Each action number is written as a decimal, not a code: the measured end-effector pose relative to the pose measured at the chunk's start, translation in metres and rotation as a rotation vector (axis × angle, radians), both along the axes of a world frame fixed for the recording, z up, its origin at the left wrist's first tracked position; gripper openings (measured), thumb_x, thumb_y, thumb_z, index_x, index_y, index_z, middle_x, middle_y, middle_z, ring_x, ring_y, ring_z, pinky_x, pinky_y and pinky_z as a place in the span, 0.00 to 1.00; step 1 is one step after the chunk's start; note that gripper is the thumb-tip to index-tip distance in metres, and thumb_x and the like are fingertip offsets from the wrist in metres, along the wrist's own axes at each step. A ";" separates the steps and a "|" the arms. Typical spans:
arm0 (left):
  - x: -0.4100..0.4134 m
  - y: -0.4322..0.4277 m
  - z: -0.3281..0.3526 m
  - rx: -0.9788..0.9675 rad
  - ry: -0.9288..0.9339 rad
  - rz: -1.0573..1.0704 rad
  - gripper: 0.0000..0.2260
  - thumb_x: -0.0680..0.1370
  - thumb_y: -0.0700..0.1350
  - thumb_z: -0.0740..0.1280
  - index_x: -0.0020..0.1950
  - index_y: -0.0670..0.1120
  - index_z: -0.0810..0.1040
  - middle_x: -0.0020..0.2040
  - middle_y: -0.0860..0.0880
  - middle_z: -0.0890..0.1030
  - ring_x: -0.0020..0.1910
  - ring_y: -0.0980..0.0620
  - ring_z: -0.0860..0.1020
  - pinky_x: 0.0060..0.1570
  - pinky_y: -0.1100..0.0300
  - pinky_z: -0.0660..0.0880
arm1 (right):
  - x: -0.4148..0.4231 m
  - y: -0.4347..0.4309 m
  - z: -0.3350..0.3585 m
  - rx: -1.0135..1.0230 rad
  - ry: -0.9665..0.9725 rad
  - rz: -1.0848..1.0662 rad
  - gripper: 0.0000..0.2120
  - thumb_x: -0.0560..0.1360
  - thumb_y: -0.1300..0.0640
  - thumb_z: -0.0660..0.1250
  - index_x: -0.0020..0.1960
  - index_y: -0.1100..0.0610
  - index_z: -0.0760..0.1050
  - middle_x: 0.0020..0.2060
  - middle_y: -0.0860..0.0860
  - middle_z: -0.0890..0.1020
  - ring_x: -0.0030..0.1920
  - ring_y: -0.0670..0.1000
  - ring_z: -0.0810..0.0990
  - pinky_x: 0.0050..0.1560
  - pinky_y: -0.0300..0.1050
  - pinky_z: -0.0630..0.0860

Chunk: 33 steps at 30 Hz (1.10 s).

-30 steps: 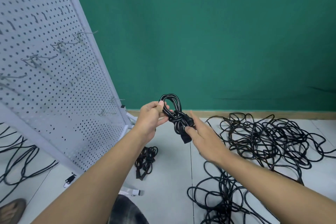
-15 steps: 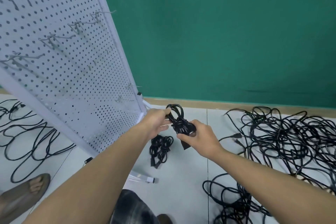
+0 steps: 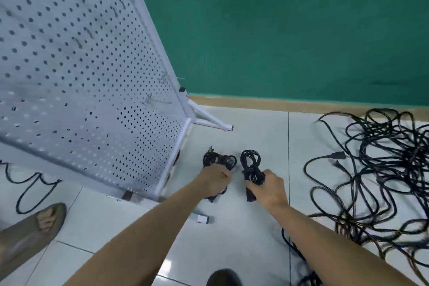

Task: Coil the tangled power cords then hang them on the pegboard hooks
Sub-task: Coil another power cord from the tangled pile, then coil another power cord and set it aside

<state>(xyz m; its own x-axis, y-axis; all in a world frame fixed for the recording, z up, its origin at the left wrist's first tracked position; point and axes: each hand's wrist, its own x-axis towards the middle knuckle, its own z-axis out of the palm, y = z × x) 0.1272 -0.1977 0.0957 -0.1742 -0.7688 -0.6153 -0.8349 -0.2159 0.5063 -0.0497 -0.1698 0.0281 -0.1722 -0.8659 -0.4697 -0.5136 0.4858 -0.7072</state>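
1. Two coiled cords are in hand at once. I am seeing the right hand (image 3: 270,187) wrapping its fingers round the waist of the tied coil (image 3: 250,162), with the loop standing above the fist and the plug end hanging below it.
2. I am seeing the left hand (image 3: 214,180), just beside the right, curling round the second coil (image 3: 219,160). Its loops are showing above the knuckles and a plug is poking out beneath. I cannot tell whether this coil is off the floor (image 3: 255,134) yet.
3. I am judging the coiling of these two as done and the step as gathering them for hanging.
4. I am expecting the next move to need both fists rising up and to the left of the grips, so that an open loop is presented to one of the hooks (image 3: 151,100) on the pegboard (image 3: 81,65). A loop missing the hook tip is the risk.
5. I am noting the tangled pile (image 3: 383,169), well apart to the right of the grips and waiting to be coiled.
6. Against half a second ago, both hands were holding the tied coil up together while the second coil was lying on the tiles below them. Now the left hand is down on that one and the view is tilting lower.
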 end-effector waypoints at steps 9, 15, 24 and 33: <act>0.002 -0.007 -0.079 0.026 0.066 0.107 0.10 0.83 0.42 0.63 0.56 0.48 0.84 0.45 0.54 0.80 0.43 0.53 0.79 0.37 0.66 0.72 | 0.044 0.000 -0.068 0.054 -0.030 0.062 0.14 0.81 0.50 0.70 0.59 0.60 0.75 0.46 0.52 0.82 0.48 0.56 0.82 0.44 0.47 0.76; 0.012 -0.008 -0.099 0.023 0.058 0.158 0.10 0.82 0.39 0.62 0.51 0.40 0.84 0.38 0.50 0.79 0.44 0.43 0.81 0.52 0.47 0.80 | 0.042 -0.007 -0.076 0.032 0.209 0.296 0.21 0.83 0.45 0.63 0.68 0.59 0.70 0.62 0.55 0.78 0.62 0.57 0.77 0.48 0.48 0.70; 0.000 -0.006 -0.086 -0.051 -0.038 0.137 0.10 0.82 0.42 0.62 0.55 0.50 0.82 0.45 0.47 0.82 0.45 0.42 0.83 0.48 0.48 0.84 | 0.001 -0.007 -0.053 0.144 0.230 0.368 0.37 0.75 0.41 0.72 0.77 0.48 0.60 0.69 0.52 0.73 0.71 0.56 0.69 0.61 0.54 0.75; -0.044 0.026 -0.064 -0.105 -0.084 -0.132 0.13 0.84 0.42 0.60 0.64 0.48 0.80 0.59 0.48 0.82 0.51 0.47 0.83 0.48 0.57 0.79 | -0.052 0.028 -0.040 0.204 0.195 0.445 0.39 0.78 0.51 0.69 0.83 0.51 0.55 0.73 0.55 0.71 0.74 0.58 0.69 0.70 0.53 0.72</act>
